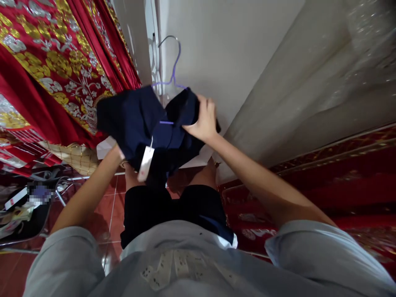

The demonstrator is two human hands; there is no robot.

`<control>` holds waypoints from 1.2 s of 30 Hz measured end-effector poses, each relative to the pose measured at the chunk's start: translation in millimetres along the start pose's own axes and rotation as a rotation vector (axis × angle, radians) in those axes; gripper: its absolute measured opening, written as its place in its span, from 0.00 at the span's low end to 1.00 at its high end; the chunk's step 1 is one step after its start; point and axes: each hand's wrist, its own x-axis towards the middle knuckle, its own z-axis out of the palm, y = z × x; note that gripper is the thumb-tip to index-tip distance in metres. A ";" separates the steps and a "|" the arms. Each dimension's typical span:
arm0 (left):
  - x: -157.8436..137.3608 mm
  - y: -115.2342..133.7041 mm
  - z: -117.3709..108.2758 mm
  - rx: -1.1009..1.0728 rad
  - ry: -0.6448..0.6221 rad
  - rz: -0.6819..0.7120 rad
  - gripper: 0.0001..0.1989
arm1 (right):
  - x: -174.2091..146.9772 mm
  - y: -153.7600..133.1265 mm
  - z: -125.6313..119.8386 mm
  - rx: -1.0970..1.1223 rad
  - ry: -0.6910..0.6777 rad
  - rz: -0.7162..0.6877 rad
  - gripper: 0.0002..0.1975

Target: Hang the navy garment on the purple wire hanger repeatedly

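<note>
A dark navy garment (pixel 133 115) hangs in front of me on a purple wire hanger (pixel 174 74); its exact kind is unclear in the folds. A white paper tag (pixel 146 163) dangles from it on a thin string. My right hand (pixel 204 120) grips the garment's right shoulder area, thumb in front and fingers curled round the far side. Behind the lower left part of the cloth is my left hand (pixel 120 153), with only its wrist edge showing and the fingers hidden. The hanger's metal hook curves up against the pale wall, and what bears it is unclear.
Red curtains (pixel 71 62) with gold and silver embroidery hang at left. A black chair (pixel 34 222) holding small items stands at lower left. Clear plastic sheeting (pixel 315 90) covers the right side above red cloth (pixel 309 185). Red tiles (pixel 105 206) form the floor.
</note>
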 end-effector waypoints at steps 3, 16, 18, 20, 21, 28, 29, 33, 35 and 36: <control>-17.2 -32.2 -5.1 -0.174 -0.089 -0.045 0.40 | 33.0 3.0 -21.7 -0.012 0.045 0.089 0.49; -64.7 -57.6 29.1 -0.440 0.282 -0.072 0.24 | 54.7 -24.2 -52.1 0.054 -0.143 -0.132 0.52; -79.1 -56.0 38.5 -0.488 0.326 -0.157 0.24 | 37.6 -18.7 -42.4 0.097 -0.052 -0.136 0.50; -89.5 -52.6 49.1 -0.561 0.368 -0.273 0.24 | 14.6 -19.1 -19.4 0.188 0.095 -0.047 0.42; -93.2 -50.5 54.0 -0.597 0.374 -0.322 0.23 | 0.0 -21.8 -3.2 0.246 0.166 0.040 0.37; -104.6 -53.3 59.7 -0.583 0.371 -0.294 0.20 | -129.0 -51.0 85.2 0.569 -0.152 0.801 0.09; -105.4 -57.8 56.9 -0.519 0.412 -0.233 0.20 | -141.2 -52.2 81.7 0.603 -0.216 0.849 0.09; -110.0 -70.2 45.3 -0.107 0.685 -0.001 0.27 | -153.7 -55.1 36.6 0.743 -0.469 0.834 0.15; -114.2 -64.9 42.4 0.005 0.672 0.045 0.31 | -144.7 -61.3 10.9 0.818 -0.582 0.777 0.16; -116.8 -58.7 42.2 -0.012 0.565 0.051 0.29 | -139.5 -66.1 0.5 0.847 -0.609 0.751 0.17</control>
